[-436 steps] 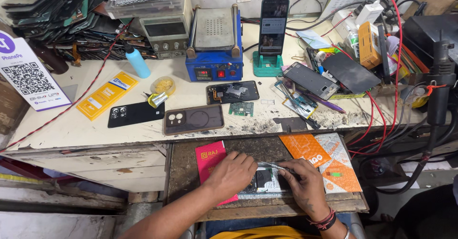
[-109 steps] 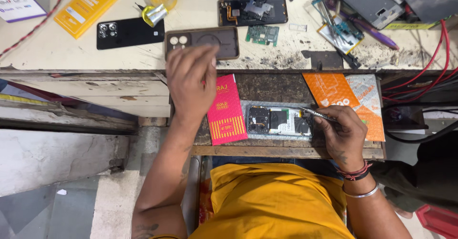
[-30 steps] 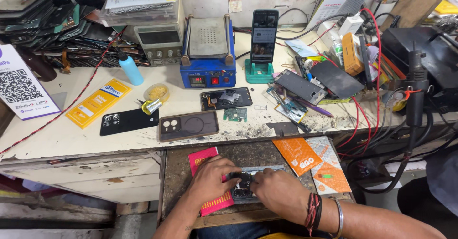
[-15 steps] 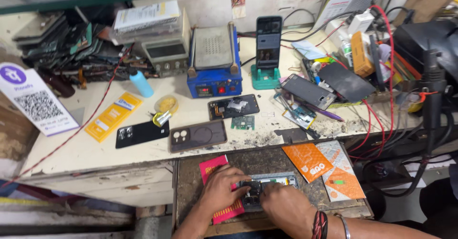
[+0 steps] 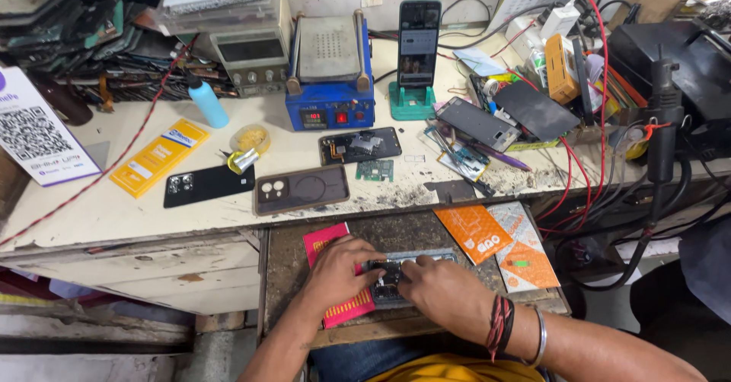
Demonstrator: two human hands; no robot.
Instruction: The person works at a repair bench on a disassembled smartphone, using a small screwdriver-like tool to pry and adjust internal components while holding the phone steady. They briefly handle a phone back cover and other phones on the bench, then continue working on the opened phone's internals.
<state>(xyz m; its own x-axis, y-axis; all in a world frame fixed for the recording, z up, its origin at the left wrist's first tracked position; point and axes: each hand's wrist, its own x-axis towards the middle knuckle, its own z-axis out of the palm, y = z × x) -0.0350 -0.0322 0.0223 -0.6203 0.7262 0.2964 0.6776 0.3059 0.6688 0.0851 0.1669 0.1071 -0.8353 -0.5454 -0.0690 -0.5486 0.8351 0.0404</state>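
An opened phone (image 5: 396, 279) is pinned flat on the pull-out work shelf (image 5: 289, 275) by the left hand (image 5: 339, 271), fingers pressed on its left end. The right hand (image 5: 442, 290) is closed over its middle. It is likely light, rigid and fragile; the edges are judged safest for holding.

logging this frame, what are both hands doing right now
Left hand: fingers curled, pressing on the opened phone; grip cannot be told.
Right hand: fingertips on the same phone; grip cannot be told.

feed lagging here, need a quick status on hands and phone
Left hand and right hand both on the opened phone, low shelf. Pink card under left hand. Nothing blocking.
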